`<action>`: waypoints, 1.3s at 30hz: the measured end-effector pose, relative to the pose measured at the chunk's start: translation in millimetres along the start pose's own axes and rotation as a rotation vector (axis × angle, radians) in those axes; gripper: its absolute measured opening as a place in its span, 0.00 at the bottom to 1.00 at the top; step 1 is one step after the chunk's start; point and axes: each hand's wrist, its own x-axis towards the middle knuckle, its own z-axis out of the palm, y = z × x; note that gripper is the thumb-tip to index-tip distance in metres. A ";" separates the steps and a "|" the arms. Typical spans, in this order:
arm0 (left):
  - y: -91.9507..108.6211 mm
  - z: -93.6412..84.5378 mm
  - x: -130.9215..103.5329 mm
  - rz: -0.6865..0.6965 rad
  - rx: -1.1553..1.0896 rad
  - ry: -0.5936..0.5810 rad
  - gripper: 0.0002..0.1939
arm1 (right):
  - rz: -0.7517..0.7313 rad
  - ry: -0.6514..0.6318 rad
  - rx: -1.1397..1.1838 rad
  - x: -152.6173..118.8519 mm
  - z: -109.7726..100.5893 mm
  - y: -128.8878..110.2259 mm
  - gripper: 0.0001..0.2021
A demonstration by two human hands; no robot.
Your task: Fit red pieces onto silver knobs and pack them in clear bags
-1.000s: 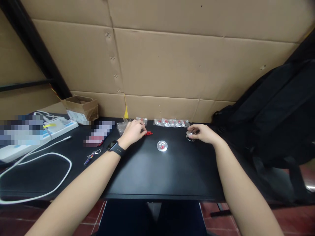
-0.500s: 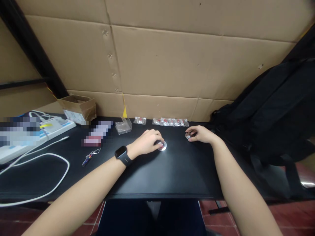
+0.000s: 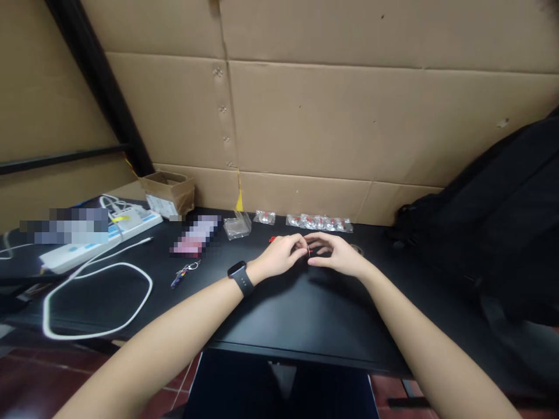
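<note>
My left hand (image 3: 286, 255), with a dark watch (image 3: 238, 270) on its wrist, pinches a small round disc (image 3: 308, 251) above the table. The disc stands nearly edge-on, showing a thin pale rim and some red. Close on its right is my right hand (image 3: 336, 254), fingers curved and apart from the thumb, around the disc's side. Whether its fingertips touch the disc is unclear. Behind that hand, a clear round piece (image 3: 358, 250) lies partly hidden on the black table (image 3: 305, 314). A small red thing (image 3: 273, 239) shows just beyond my left hand.
Along the back lie several silver-and-red discs in clear packets (image 3: 321, 223), one packet (image 3: 264, 217) apart, and a clear plastic case (image 3: 237, 226). Leftward are a keyring (image 3: 186, 272), white cable (image 3: 151, 291), power strip (image 3: 100, 241) and cardboard box (image 3: 170, 192). A black backpack (image 3: 493, 221) stands right.
My left hand has lifted the disc off the table and turned it edge-on. My right hand has let go of the clear round piece and moved left to the disc. The view has shifted left.
</note>
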 end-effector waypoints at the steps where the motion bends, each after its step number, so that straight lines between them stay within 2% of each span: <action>1: -1.0 0.8 0.1 -0.015 -0.046 0.025 0.05 | -0.011 -0.011 0.057 2.1 7.1 -1.0 0.28; 4: -4.9 3.4 0.6 -0.048 -0.164 0.069 0.05 | -0.018 0.020 0.137 6.1 18.8 0.8 0.25; 7: -7.1 5.9 1.1 -0.058 -0.224 0.069 0.06 | -0.018 0.073 0.131 7.0 20.8 3.5 0.25; 14: -8.5 1.5 4.4 -0.044 -0.031 0.112 0.06 | -0.047 0.104 0.001 3.2 15.9 -2.5 0.18; 17: -18.5 -14.5 6.2 -0.033 0.042 0.157 0.06 | -0.013 0.164 -0.084 -0.4 -1.9 3.4 0.20; 22: -45.3 -51.3 4.0 -0.037 0.153 0.189 0.06 | 0.049 0.340 -0.471 -12.3 -56.8 31.7 0.26; 26: -63.7 -62.5 1.2 -0.129 0.195 0.235 0.05 | 0.181 0.332 -0.502 -25.8 -91.9 53.8 0.28; 29: -71.3 -60.9 -0.2 -0.094 0.232 0.132 0.05 | 0.280 0.284 -0.451 -32.9 -103.8 63.6 0.29; 32: -74.6 -57.3 -0.9 -0.059 0.255 0.035 0.06 | 0.317 0.207 -0.470 -35.4 -107.2 67.3 0.28; 39: -71.3 -54.0 -0.3 -0.060 0.324 -0.010 0.07 | 0.315 0.086 -0.528 -34.4 -103.5 61.8 0.27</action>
